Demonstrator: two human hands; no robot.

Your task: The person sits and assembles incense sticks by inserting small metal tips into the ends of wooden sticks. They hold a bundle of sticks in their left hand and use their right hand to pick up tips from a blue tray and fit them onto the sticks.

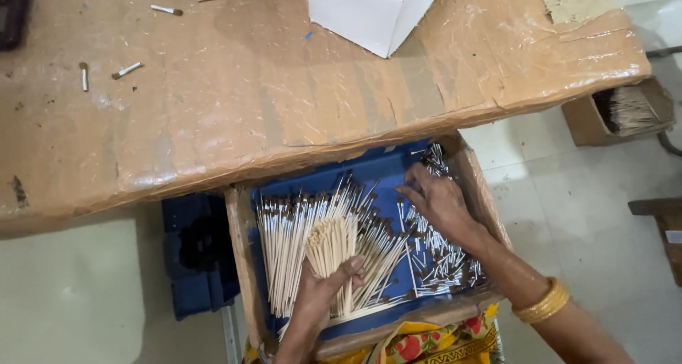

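Observation:
A shallow cardboard tray point(239, 250) with a blue lining rests on my lap, filled with several thin pale sticks with dark tips point(291, 243). My left hand point(323, 293) is closed around a bundle of plain sticks point(332, 247), held upright over the tray's middle. My right hand point(437, 200) lies palm down in the tray's right part, fingers spread on short loose dark-tipped sticks point(444, 264). A gold bangle point(543, 303) sits on my right wrist.
A tape-covered cardboard tabletop point(234, 101) spans the upper view, carrying a white box point(369, 9) and a few stray sticks point(126, 70). A small cardboard box of sticks point(625, 112) stands on the tiled floor at right. A blue object point(195, 254) sits left of the tray.

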